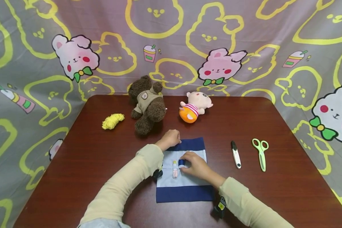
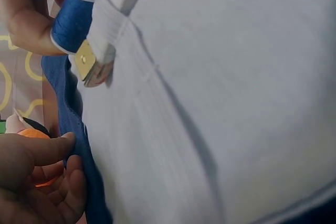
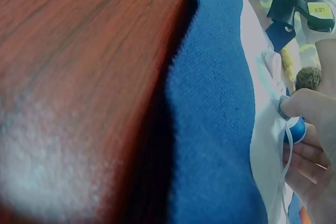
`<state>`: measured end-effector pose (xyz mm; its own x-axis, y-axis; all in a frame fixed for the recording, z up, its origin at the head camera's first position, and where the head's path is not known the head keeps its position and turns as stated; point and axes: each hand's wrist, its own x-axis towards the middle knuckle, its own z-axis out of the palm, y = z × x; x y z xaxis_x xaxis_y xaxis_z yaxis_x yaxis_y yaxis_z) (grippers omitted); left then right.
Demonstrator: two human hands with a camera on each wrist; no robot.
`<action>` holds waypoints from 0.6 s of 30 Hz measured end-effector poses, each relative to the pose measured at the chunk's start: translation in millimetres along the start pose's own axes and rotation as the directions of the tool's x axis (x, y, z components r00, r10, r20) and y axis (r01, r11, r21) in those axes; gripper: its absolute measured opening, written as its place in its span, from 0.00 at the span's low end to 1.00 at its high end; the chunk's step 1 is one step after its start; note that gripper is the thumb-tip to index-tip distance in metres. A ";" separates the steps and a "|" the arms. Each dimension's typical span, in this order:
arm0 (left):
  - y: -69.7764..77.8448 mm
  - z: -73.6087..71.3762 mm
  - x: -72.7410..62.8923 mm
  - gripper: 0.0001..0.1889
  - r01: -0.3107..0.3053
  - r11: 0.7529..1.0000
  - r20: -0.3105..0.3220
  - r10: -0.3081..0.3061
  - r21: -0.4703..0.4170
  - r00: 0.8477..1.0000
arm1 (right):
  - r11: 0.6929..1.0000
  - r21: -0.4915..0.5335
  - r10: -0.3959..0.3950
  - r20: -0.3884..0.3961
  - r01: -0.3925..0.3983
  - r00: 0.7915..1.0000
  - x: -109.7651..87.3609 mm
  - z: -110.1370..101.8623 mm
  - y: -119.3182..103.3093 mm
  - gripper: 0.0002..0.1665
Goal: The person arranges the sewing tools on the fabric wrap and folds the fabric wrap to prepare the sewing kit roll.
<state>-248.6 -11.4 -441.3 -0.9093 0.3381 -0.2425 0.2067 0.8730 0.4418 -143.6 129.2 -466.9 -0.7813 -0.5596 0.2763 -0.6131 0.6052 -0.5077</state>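
A light-blue cloth (image 1: 188, 180) with navy bands along its near and far edges lies on the table. My left hand (image 1: 170, 139) is at its far edge, where thumb and fingers (image 2: 44, 150) pinch the navy band (image 2: 71, 114). Over the middle of the cloth, my right hand (image 1: 196, 165) holds a spool of blue thread (image 2: 76, 22) with white ends between thumb and fingers. Just left of the spool is a folded measuring tape (image 1: 175, 169), pale and narrow, with a gold metal tip (image 2: 85, 60). A thin white strand (image 3: 286, 156) hangs below the right hand.
Yellow yarn (image 1: 113, 121), a brown teddy bear (image 1: 148, 104) and a pink plush toy (image 1: 196, 107) lie toward the back of the table. Off to the right are a black-and-white cutter (image 1: 236, 155) and green scissors (image 1: 261, 154). A patterned curtain (image 1: 171, 41) surrounds the table (image 1: 74, 177).
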 end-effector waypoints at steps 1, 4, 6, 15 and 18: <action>-0.2 -0.4 0.1 0.08 0.002 1.000 0.004 -0.002 -0.001 1.000 | 1.000 0.001 -0.001 0.000 0.001 1.000 0.1 0.1 0.5 0.15; -1.3 -0.8 0.5 0.07 0.004 1.000 0.008 -0.004 -0.004 1.000 | 1.000 0.010 -0.010 0.009 0.010 1.000 0.7 0.0 1.6 0.15; -1.8 -0.9 0.7 0.07 0.007 1.000 0.004 -0.007 -0.004 1.000 | 1.000 0.020 -0.017 0.015 0.017 1.000 1.2 -0.7 2.2 0.16; -2.4 1.6 1.9 0.07 0.008 1.000 0.005 -0.008 -0.013 1.000 | 0.999 0.036 -0.019 0.073 0.017 0.997 -2.3 -2.1 4.5 0.14; -3.8 1.2 1.8 0.08 0.007 1.000 -0.004 -0.007 -0.013 1.000 | 0.998 0.049 -0.039 0.078 0.036 0.996 -4.7 -0.4 2.5 0.14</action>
<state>-250.6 -13.6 -444.5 -0.9123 0.3304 -0.2419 0.1955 0.8705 0.4517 -141.5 133.6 -469.2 -0.7452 -0.6253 0.2317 -0.6340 0.5566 -0.5369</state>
